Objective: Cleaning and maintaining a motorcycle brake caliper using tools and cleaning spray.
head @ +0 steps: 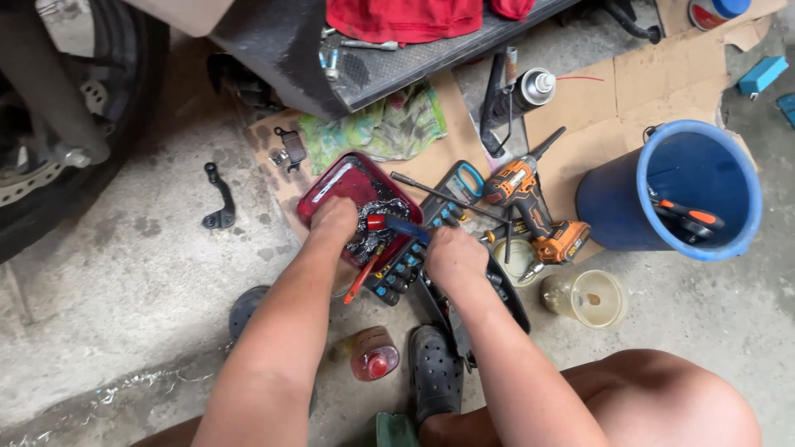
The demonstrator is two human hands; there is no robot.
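My left hand (334,219) reaches into a red rectangular tray (330,184) on the floor and rests on a dark, oily chain (383,217) lying in it. My right hand (451,254) sits just right of the tray, closed on a tool with a blue handle and red tip (397,224) that points at the chain. A red-handled tool (361,280) leans out of the tray's near edge. Which part of the chain the left fingers grip is hidden.
A socket set case (422,240) lies under my right hand. An orange cordless drill (530,203), blue bucket (671,190), glass jar (590,298), spray can (534,87), small red-capped bottle (374,354), motorcycle wheel (50,124), green rag (385,124) and cardboard surround me.
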